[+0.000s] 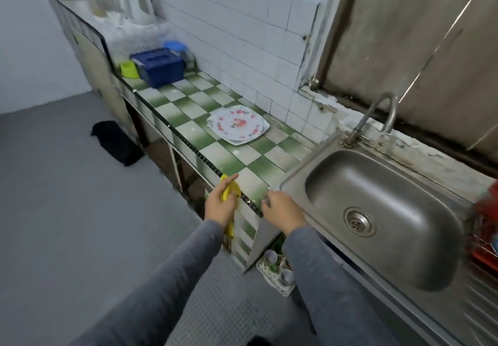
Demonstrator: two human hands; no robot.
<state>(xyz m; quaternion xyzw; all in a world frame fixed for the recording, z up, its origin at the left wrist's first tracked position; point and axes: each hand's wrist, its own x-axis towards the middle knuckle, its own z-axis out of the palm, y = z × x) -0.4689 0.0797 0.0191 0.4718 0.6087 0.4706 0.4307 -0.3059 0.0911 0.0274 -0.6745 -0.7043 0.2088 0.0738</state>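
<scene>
I get soft, cool, even light, perhaps from the window (404, 36) on the far right; shadows are faint. The sink (398, 181) carries a dull sheen. Wide-angle bending curves the counter (188, 119) edge, the far left kettle (137, 1) and near right red rack (485, 238) blur, and the right hand (280, 211) looks slightly smeared

White square tiles are covering the back wall (242, 36) behind the surface (188, 108), whose green-and-white checks are running toward a pale plain wall (27, 36) on the left. A grey floor (67, 197) is spreading below, with a dark mat (116, 142) lying on it. A steel sink (390, 211) is sitting at the right end, its curved tap (382, 114) rising behind. A stained window (390, 36) is giving dull, even light. A blue crate (159, 67) and a white jug (137, 3) are standing far off.
</scene>
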